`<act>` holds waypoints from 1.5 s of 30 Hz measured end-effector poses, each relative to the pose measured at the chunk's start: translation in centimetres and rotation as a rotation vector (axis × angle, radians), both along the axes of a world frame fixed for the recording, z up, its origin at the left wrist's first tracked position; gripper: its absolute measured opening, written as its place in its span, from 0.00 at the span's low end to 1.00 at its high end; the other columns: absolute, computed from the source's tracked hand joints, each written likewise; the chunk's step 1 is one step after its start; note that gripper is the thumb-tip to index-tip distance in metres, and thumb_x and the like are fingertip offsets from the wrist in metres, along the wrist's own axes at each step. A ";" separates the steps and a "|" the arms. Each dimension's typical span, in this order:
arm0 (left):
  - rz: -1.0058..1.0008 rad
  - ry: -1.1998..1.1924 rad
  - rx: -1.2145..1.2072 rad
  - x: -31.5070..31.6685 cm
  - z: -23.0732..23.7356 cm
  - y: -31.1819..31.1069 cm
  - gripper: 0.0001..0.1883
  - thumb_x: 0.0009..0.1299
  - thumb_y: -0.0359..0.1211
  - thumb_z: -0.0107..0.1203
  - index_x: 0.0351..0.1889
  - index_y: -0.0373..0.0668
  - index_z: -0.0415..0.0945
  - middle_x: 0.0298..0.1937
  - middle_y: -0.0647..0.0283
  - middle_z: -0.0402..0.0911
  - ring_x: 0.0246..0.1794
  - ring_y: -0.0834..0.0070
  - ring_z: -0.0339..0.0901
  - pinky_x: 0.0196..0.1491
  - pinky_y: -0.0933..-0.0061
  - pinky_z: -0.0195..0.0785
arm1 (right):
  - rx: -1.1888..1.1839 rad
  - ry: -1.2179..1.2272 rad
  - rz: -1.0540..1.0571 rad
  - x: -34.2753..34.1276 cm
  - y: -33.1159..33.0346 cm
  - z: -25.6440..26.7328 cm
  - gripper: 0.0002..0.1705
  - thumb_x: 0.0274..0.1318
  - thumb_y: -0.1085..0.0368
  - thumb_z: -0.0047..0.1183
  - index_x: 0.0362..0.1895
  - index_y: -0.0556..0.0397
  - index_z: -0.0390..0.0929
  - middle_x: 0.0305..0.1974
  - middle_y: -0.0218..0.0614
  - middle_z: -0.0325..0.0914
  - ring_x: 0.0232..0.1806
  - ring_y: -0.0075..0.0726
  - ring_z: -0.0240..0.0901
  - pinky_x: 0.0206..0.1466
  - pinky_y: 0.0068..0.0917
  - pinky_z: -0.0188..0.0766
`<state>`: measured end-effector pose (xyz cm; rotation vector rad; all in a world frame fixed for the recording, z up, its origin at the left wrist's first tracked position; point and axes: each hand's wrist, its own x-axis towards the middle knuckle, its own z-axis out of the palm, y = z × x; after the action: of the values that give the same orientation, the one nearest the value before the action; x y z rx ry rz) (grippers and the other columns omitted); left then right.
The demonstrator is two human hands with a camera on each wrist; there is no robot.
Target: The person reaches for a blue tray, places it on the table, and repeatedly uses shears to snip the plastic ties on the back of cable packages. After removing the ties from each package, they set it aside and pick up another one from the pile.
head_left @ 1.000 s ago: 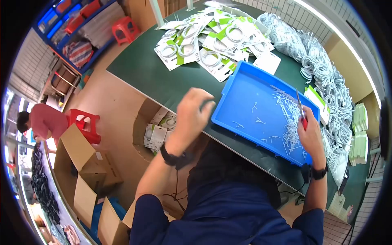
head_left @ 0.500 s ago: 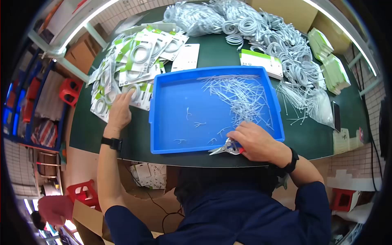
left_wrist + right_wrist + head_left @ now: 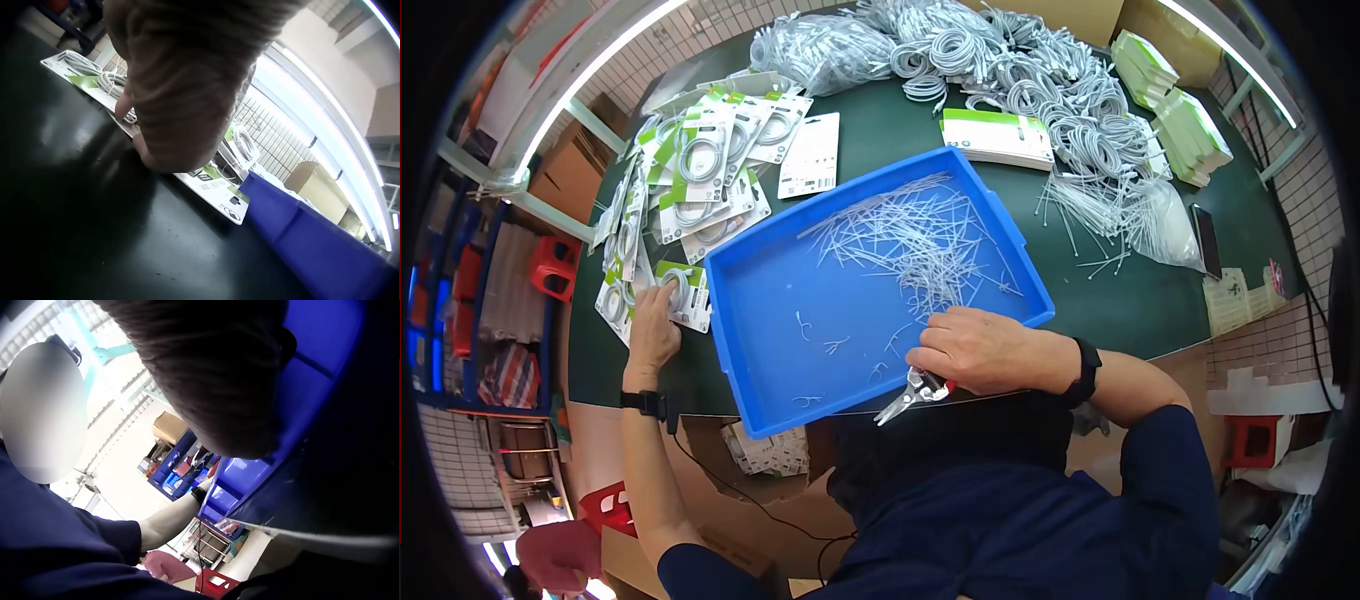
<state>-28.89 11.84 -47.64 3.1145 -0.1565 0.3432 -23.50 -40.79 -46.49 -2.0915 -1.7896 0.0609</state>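
The left hand [image 3: 654,335] touches a carded cable [image 3: 690,300] at the near edge of a pile of white-and-green cards; in the left wrist view the left hand [image 3: 181,87] has its fingertips at a card [image 3: 212,195] on the green table. Red-handled cutters [image 3: 914,396] are gripped in the right hand [image 3: 985,350], over the front rim of the blue tray [image 3: 735,385], blades pointing down-left. White ties [image 3: 920,240] lie heaped in the tray, with several small cut pieces to their left. Seen from the right wrist, the right hand [image 3: 212,375] hides the cutters.
Coiled grey cables [image 3: 1040,80] cover the back right of the table. Green-edged cards [image 3: 1000,138] lie behind the tray, more stacks [image 3: 1190,135] at the right. A phone [image 3: 1206,242] lies near the right edge. An open carton [image 3: 775,480] stands below the table.
The head view has swung toward the table. The left hand has moved left onto the cards. The right hand, with the cutters, has come to the tray's front edge, and the tray now stands more tilted.
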 end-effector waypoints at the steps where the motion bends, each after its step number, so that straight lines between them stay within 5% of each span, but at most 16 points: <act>1: -0.027 -0.073 0.030 0.0 -0.5 0.4 0.33 0.55 0.16 0.48 0.63 0.36 0.74 0.42 0.50 0.74 0.49 0.48 0.71 0.57 0.53 0.66 | -0.007 0.016 0.001 0.6 0.3 -0.2 0.16 0.53 0.66 0.63 0.47 0.52 0.76 0.37 0.36 0.76 0.44 0.44 0.77 0.47 0.40 0.74; 19: 0.001 0.138 -0.038 1.4 1.6 -2.2 0.36 0.51 0.19 0.53 0.64 0.37 0.75 0.44 0.50 0.76 0.51 0.46 0.71 0.59 0.51 0.66 | -0.072 0.238 -0.033 9.3 -0.9 0.0 0.15 0.56 0.70 0.60 0.47 0.56 0.74 0.38 0.46 0.81 0.44 0.55 0.81 0.47 0.47 0.78; 23: 0.115 0.264 -0.019 1.9 2.5 -3.2 0.40 0.51 0.16 0.52 0.69 0.35 0.71 0.57 0.46 0.74 0.61 0.44 0.71 0.69 0.53 0.65 | -0.072 0.223 -0.006 10.0 -0.6 -0.5 0.11 0.55 0.70 0.59 0.43 0.57 0.74 0.36 0.45 0.81 0.43 0.53 0.81 0.48 0.45 0.78; 27: 0.077 0.201 0.023 2.0 1.2 -1.2 0.41 0.52 0.12 0.52 0.70 0.37 0.70 0.64 0.46 0.74 0.64 0.44 0.70 0.68 0.54 0.67 | -0.029 0.197 0.006 10.6 -0.7 -0.7 0.10 0.54 0.71 0.59 0.41 0.57 0.75 0.36 0.45 0.81 0.43 0.53 0.81 0.48 0.43 0.78; 38: 0.001 0.361 0.036 1.0 2.3 1.4 0.38 0.58 0.15 0.52 0.71 0.43 0.69 0.54 0.50 0.79 0.58 0.49 0.75 0.62 0.54 0.71 | 0.041 0.364 -0.002 10.5 0.0 2.7 0.27 0.46 0.69 0.69 0.53 0.56 0.78 0.44 0.44 0.82 0.48 0.54 0.80 0.51 0.44 0.78; 42: -0.028 0.291 0.048 1.1 3.5 0.5 0.31 0.60 0.18 0.54 0.65 0.44 0.71 0.48 0.52 0.81 0.53 0.49 0.78 0.53 0.54 0.74 | 0.125 0.587 -0.176 9.9 0.2 4.0 0.29 0.49 0.70 0.72 0.58 0.55 0.79 0.41 0.41 0.81 0.39 0.42 0.81 0.47 0.34 0.79; 45: -0.070 0.268 0.067 1.3 3.1 1.6 0.35 0.58 0.20 0.58 0.67 0.42 0.68 0.46 0.52 0.80 0.51 0.52 0.77 0.57 0.56 0.72 | 0.192 0.587 -0.276 10.1 0.8 3.6 0.30 0.50 0.71 0.71 0.60 0.55 0.78 0.38 0.39 0.81 0.37 0.36 0.79 0.46 0.29 0.78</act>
<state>-27.58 13.41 -44.58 3.1691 -0.2780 -0.0826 -13.36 -40.01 -42.88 -1.9016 -1.1111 0.3698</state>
